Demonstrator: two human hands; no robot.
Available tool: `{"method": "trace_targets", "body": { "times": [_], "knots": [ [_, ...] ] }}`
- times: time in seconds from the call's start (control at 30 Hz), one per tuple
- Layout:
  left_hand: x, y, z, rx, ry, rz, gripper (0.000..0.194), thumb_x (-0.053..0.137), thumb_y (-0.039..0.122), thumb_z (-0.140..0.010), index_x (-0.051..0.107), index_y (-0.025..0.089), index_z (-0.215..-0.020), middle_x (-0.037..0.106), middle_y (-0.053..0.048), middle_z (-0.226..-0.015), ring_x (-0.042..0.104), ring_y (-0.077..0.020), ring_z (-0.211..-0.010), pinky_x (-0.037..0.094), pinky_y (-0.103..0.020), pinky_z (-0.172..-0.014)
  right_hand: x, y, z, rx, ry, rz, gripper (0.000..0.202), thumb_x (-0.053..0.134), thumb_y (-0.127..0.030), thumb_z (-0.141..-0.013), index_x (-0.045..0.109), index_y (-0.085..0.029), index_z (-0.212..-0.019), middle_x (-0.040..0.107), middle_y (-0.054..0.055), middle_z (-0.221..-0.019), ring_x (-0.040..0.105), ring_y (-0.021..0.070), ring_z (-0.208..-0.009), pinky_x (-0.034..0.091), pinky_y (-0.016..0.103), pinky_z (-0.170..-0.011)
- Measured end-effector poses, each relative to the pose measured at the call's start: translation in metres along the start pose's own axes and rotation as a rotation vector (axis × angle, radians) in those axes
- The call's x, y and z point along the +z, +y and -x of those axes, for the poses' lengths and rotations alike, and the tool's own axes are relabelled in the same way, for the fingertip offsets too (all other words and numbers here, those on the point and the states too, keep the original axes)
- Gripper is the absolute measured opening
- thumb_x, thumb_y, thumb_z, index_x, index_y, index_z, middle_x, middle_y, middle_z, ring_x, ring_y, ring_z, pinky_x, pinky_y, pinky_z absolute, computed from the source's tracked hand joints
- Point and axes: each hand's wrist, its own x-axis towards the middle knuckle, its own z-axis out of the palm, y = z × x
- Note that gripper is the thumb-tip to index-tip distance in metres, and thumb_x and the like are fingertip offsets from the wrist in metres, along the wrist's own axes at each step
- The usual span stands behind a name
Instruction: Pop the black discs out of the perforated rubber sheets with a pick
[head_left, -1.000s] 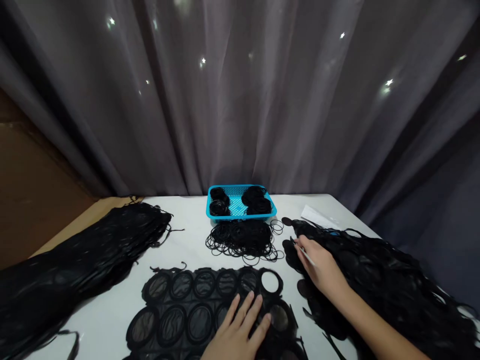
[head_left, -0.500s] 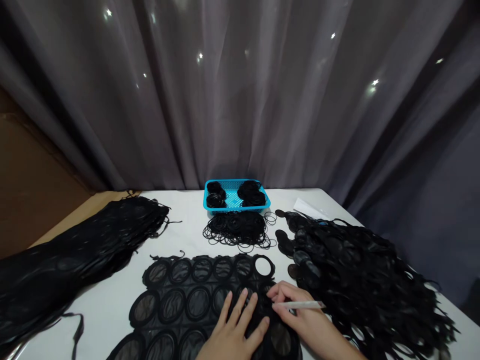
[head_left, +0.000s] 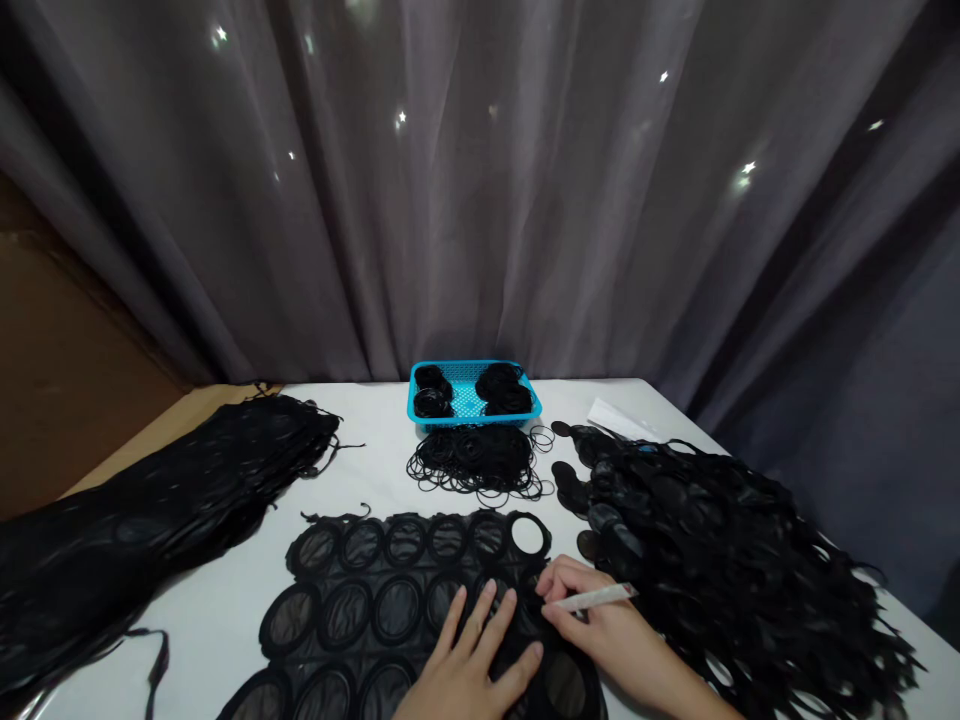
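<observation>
A black sheet (head_left: 397, 608) with rows of round, ring-edged shapes lies flat in front of me. One circle in its far right corner is an open hole with white table showing through. My left hand (head_left: 472, 665) rests flat on the sheet, fingers spread. Beside it, my right hand (head_left: 592, 615) pinches a slim, pale, flat-handled tool (head_left: 596, 598) like a pen, at the sheet's right part. The tool's tip is hidden by the fingers, so its exact kind cannot be told.
A blue basket (head_left: 474, 420) with bundles of black rings stands at the back. Before it lies a heap of loose black rings (head_left: 480, 460). Black cut sheets pile up at right (head_left: 720, 540); stacked black sheets (head_left: 172, 500) lie at left. A white packet (head_left: 622, 418) sits behind the right pile.
The pale tool has tilted, its rear end rising and shifting slightly left as my right hand turns. My left hand stays flat in nearly the same place.
</observation>
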Motion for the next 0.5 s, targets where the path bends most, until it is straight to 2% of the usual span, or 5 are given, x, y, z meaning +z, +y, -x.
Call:
{"method": "trace_targets", "body": {
  "times": [0.13,0.33,0.43,0.5],
  "knots": [
    [0.004,-0.001,0.002,0.018,0.042,0.01,0.07,0.068,0.03,-0.095,0.033,0.032,-0.155,0.028,-0.013,-0.162,0.037,-0.0337,-0.144,0.033,-0.05,-0.116,0.0,0.002,-0.001,0.008,-0.006,-0.008,0.02,0.056,-0.019,-0.085,0.046,-0.022,-0.068,0.064,0.003,-0.09,0.06,0.0199,-0.087,0.043,0.031,-0.08],
    [0.005,0.0,0.002,0.016,0.022,-0.027,0.07,0.065,0.03,-0.096,0.029,0.035,-0.156,0.029,-0.013,-0.162,0.04,-0.034,-0.142,0.042,-0.048,-0.11,-0.003,-0.001,-0.001,0.011,-0.016,-0.008,0.02,0.057,-0.018,-0.086,0.046,-0.021,-0.069,0.064,0.002,-0.09,0.06,0.0191,-0.086,0.044,0.03,-0.078],
    [0.006,-0.001,0.003,0.02,0.029,-0.042,0.068,0.062,0.031,-0.098,0.028,0.036,-0.156,0.03,-0.013,-0.161,0.04,-0.034,-0.142,0.044,-0.048,-0.108,0.001,0.002,0.003,-0.045,-0.023,0.063,0.02,0.055,-0.017,-0.089,0.047,-0.022,-0.071,0.064,0.003,-0.091,0.061,0.0184,-0.085,0.046,0.029,-0.076],
    [0.005,-0.002,0.003,0.019,0.045,-0.043,0.069,0.063,0.032,-0.098,0.028,0.036,-0.157,0.033,-0.012,-0.16,0.04,-0.0329,-0.142,0.042,-0.048,-0.11,0.008,0.008,0.006,-0.132,-0.025,0.163,0.016,0.051,-0.017,-0.092,0.053,-0.022,-0.077,0.065,0.005,-0.099,0.062,0.0202,-0.091,0.048,0.031,-0.08]
  ]
}}
